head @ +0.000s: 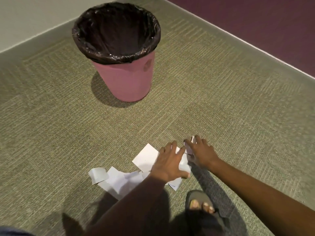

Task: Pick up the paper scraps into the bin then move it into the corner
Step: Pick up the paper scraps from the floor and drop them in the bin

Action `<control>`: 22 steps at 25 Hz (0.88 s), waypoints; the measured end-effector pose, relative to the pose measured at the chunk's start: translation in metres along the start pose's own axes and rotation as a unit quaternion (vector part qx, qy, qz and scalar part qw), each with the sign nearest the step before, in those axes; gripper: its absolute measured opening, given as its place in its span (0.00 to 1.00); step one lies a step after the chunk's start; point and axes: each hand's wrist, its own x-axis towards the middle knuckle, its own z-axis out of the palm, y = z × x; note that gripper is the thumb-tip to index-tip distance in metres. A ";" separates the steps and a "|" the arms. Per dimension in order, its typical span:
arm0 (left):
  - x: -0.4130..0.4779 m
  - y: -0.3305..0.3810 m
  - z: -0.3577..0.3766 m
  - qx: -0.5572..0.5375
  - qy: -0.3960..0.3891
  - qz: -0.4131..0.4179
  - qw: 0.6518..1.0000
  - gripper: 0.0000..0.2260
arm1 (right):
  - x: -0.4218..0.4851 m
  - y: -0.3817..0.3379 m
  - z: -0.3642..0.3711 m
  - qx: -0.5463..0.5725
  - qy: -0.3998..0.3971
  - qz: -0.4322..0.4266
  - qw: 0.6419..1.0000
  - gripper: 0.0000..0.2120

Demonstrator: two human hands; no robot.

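Observation:
A pink bin (126, 79) lined with a black bag stands upright on the carpet, well beyond both hands. White paper scraps (119, 179) lie in a loose heap on the floor close to me, with one larger square piece (145, 156) on top. My left hand (168, 162) rests flat on the heap with fingers spread. Just to its right, my right hand (201, 152) has its fingers curled around a small scrap (191, 142). Part of the heap is hidden under my left hand and arm.
The green carpet (221, 103) runs to a pale wall (25, 23) at the left and a dark purple wall (264, 28) at the right, meeting in a corner behind the bin. My sandalled foot (202, 205) stands next to the scraps.

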 end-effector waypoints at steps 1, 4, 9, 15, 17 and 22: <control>0.004 0.004 0.003 0.019 -0.008 0.006 1.000 0.45 | -0.002 0.000 0.002 -0.005 0.012 -0.009 1.000 0.31; 0.015 0.008 0.010 0.070 -0.001 0.007 0.998 0.39 | -0.004 0.001 0.002 0.020 0.052 -0.029 0.998 0.22; 0.026 0.002 0.005 0.027 0.015 -0.012 0.999 0.28 | 0.000 -0.004 0.000 0.028 0.069 -0.074 0.994 0.23; 0.029 -0.009 0.003 -0.093 -0.005 -0.009 0.996 0.33 | 0.006 -0.002 -0.007 0.048 0.102 -0.120 0.986 0.14; 0.026 -0.012 0.004 -0.122 -0.001 -0.006 0.993 0.33 | 0.006 0.000 -0.008 0.052 0.108 -0.129 0.984 0.13; 0.021 -0.016 0.008 -0.084 0.032 -0.003 0.996 0.27 | 0.010 0.001 -0.007 0.050 0.126 -0.126 0.983 0.06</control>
